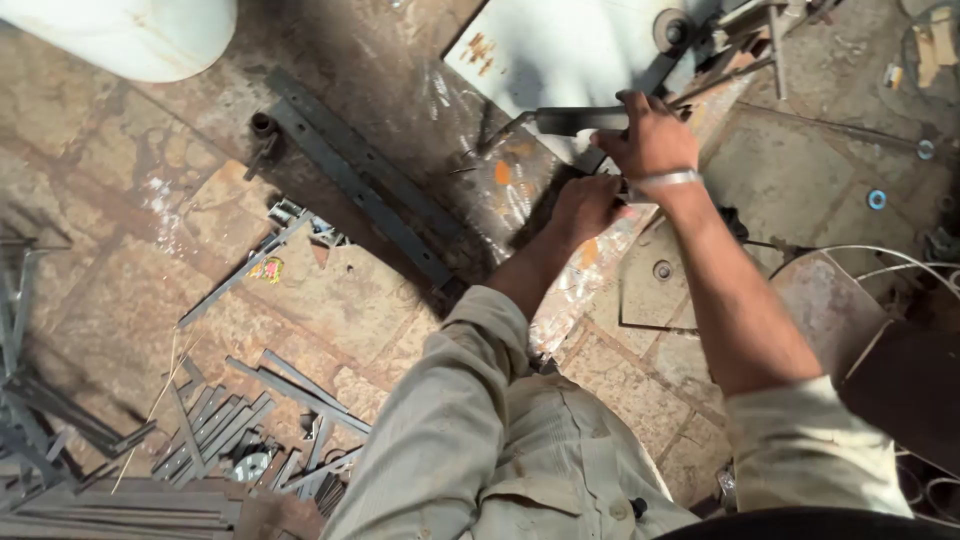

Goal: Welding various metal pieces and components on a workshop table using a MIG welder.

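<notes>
My right hand [650, 135], with a silver bracelet on its wrist, is shut around a dark grey metal handle [575, 120] that sticks out to the left over a white painted metal sheet [560, 50]. Just below it, my left hand [585, 205] is curled shut on a small metal piece [622, 190] at the sheet's lower edge. Most of that piece is hidden by the fingers. Both arms reach forward from my light shirt. A round grey disc [670, 28] on a metal frame sits beyond my right hand.
A long dark steel bar [360, 185] lies diagonally on the stone floor at left. Several cut metal strips [220, 420] are piled at the lower left. A white drum [130, 35] stands at top left. A rusty round plate [830, 300] and wire loops [890, 265] are at right.
</notes>
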